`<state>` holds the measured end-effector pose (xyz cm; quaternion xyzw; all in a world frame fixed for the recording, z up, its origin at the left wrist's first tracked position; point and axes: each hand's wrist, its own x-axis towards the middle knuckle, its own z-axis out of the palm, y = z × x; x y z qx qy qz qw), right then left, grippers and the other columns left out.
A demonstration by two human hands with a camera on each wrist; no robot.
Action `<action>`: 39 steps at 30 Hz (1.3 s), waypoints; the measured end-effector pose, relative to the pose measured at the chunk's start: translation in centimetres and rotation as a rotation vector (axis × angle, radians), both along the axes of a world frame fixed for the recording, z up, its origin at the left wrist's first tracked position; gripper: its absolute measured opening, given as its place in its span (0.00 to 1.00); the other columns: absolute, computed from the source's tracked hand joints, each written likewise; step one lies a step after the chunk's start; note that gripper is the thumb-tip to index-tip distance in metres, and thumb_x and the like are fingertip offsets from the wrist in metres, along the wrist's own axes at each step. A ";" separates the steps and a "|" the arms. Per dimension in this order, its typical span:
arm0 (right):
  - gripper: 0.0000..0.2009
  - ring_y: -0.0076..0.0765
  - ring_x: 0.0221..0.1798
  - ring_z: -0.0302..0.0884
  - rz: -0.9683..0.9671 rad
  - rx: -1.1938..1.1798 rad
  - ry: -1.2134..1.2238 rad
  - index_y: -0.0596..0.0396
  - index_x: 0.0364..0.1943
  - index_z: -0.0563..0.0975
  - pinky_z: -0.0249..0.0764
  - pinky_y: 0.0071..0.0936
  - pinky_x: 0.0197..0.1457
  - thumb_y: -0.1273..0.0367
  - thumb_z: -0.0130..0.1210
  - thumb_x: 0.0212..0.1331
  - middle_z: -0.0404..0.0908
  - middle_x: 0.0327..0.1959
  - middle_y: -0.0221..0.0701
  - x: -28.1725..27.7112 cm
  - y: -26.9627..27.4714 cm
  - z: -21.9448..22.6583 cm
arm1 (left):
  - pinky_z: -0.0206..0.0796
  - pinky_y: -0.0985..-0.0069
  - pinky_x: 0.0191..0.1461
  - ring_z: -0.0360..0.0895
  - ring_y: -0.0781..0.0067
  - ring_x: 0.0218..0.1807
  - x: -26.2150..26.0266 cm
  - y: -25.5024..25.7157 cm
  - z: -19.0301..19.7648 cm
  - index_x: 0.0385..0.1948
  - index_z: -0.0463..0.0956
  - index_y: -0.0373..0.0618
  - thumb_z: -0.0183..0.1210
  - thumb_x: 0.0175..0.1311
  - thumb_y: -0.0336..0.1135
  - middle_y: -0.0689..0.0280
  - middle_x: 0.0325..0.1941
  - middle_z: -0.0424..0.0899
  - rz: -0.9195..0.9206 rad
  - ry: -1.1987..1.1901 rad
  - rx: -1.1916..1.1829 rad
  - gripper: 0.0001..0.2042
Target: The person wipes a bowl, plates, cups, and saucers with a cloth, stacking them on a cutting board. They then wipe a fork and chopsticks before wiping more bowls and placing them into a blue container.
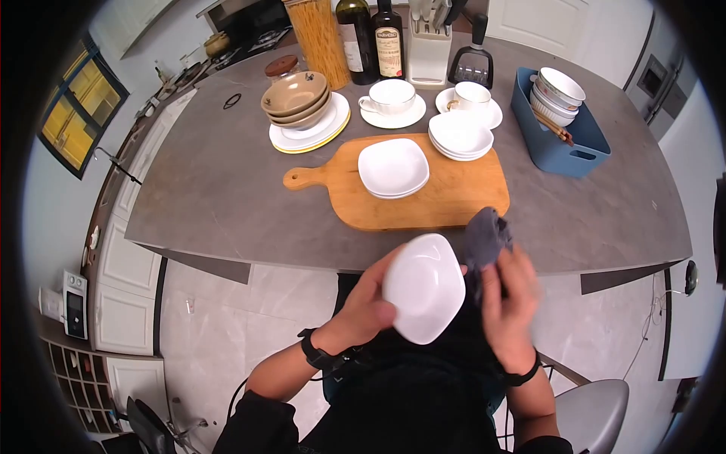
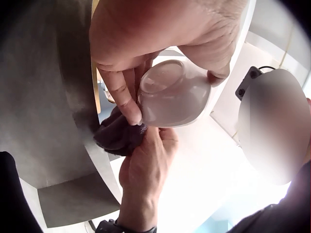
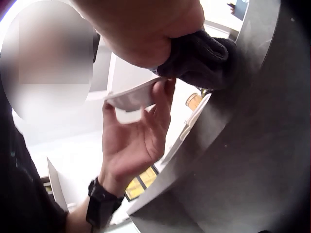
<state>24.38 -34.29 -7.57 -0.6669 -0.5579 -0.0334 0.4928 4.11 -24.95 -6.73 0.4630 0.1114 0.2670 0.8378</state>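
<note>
In front of the table edge, my left hand (image 1: pixel 361 309) grips a white squarish bowl (image 1: pixel 425 287) by its side, thumb over the rim. The left wrist view shows the bowl's glossy underside (image 2: pixel 170 97) with its foot ring, fingers spread round it. My right hand (image 1: pixel 511 303) holds a bunched dark grey cloth (image 1: pixel 485 240) close beside the bowl's right rim. From the right wrist, the cloth (image 3: pixel 201 60) is seen bunched in the fingers. Two white bowls (image 1: pixel 393 168) are stacked on the wooden cutting board (image 1: pixel 348 204), and more white bowls (image 1: pixel 461 136) sit at its right corner.
Behind the board stand brown bowls (image 1: pixel 295 94) on plates, two white cups (image 1: pixel 392 97) on saucers, bottles (image 1: pixel 389 45), a knife block (image 1: pixel 428 57) and a pasta jar (image 1: pixel 318 41). A blue bin (image 1: pixel 563 155) with bowls is at right. A grey chair (image 1: pixel 590 412) stands below.
</note>
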 end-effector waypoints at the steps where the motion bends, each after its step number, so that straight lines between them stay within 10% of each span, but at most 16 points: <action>1: 0.14 0.52 0.54 0.83 0.002 0.001 0.004 0.66 0.50 0.82 0.76 0.34 0.60 0.76 0.66 0.61 0.83 0.52 0.50 0.9 0.1 -0.4 | 0.61 0.63 0.77 0.67 0.62 0.76 -0.1 0.1 0.6 0.77 0.53 0.40 0.72 0.51 0.67 0.50 0.75 0.67 0.002 0.004 0.001 0.57; 4: 0.13 0.35 0.50 0.81 0.029 0.065 0.459 0.68 0.50 0.80 0.73 0.29 0.57 0.75 0.65 0.65 0.84 0.50 0.42 2.6 0.5 -0.2 | 0.59 0.57 0.79 0.66 0.56 0.77 -0.7 1.3 2.2 0.78 0.50 0.43 0.71 0.51 0.68 0.48 0.77 0.64 0.157 -0.079 0.039 0.58; 8: 0.14 0.35 0.48 0.80 0.001 0.119 0.326 0.69 0.50 0.80 0.73 0.28 0.57 0.73 0.65 0.65 0.84 0.46 0.41 4.3 2.3 0.2 | 0.63 0.54 0.78 0.68 0.51 0.76 -1.3 4.4 4.3 0.79 0.48 0.47 0.76 0.43 0.64 0.54 0.74 0.67 0.454 0.022 0.186 0.62; 10: 0.14 0.35 0.48 0.80 -0.006 0.128 0.300 0.69 0.51 0.80 0.73 0.28 0.57 0.72 0.65 0.66 0.84 0.46 0.41 5.3 3.9 -0.2 | 0.61 0.59 0.78 0.65 0.61 0.76 -1.8 7.1 5.2 0.75 0.51 0.45 0.78 0.50 0.43 0.58 0.74 0.63 0.490 0.090 0.528 0.52; 14: 0.14 0.29 0.48 0.79 0.018 0.133 0.409 0.68 0.51 0.81 0.73 0.25 0.56 0.71 0.64 0.68 0.85 0.46 0.37 6.3 5.3 -1.0 | 0.64 0.64 0.74 0.69 0.63 0.71 0.1 11.6 5.5 0.64 0.59 0.49 0.78 0.50 0.37 0.58 0.68 0.68 0.576 0.338 0.930 0.41; 39: 0.15 0.17 0.43 0.76 0.107 0.121 0.729 0.66 0.54 0.82 0.72 0.18 0.50 0.69 0.63 0.70 0.86 0.41 0.26 7.0 4.9 -0.7 | 0.57 0.66 0.78 0.68 0.59 0.73 1.8 14.0 7.0 0.74 0.59 0.39 0.77 0.51 0.40 0.54 0.71 0.71 0.265 0.883 1.101 0.47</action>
